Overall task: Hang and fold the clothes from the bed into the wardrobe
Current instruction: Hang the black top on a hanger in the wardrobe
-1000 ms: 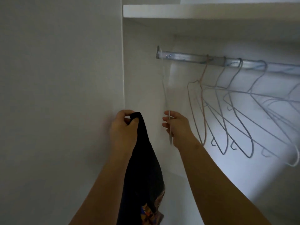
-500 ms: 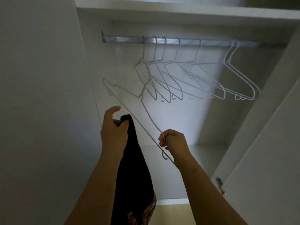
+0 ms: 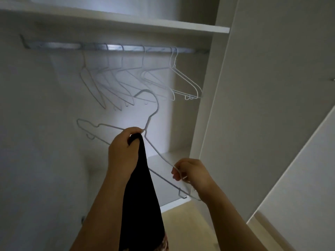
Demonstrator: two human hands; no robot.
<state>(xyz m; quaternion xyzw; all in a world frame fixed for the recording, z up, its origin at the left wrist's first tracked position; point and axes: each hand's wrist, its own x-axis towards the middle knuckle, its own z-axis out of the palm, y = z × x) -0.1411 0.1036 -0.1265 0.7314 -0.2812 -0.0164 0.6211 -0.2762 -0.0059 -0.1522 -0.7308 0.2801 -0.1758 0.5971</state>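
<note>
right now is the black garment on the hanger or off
Off it. The black garment hangs bunched from the left hand, not over the hanger, which the right hand holds by one end.

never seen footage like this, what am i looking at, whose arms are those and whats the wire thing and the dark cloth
No machine here: these are a person's two bare arms, filmed by one wide-angle camera worn on their head. They face an open white wardrobe. The left hand grips the top of a black garment that hangs down between the arms. The right hand pinches one end of a wire hanger, held tilted below the rail. Several empty hangers hang on that rail. The garment is not on the hanger yet.
</note>
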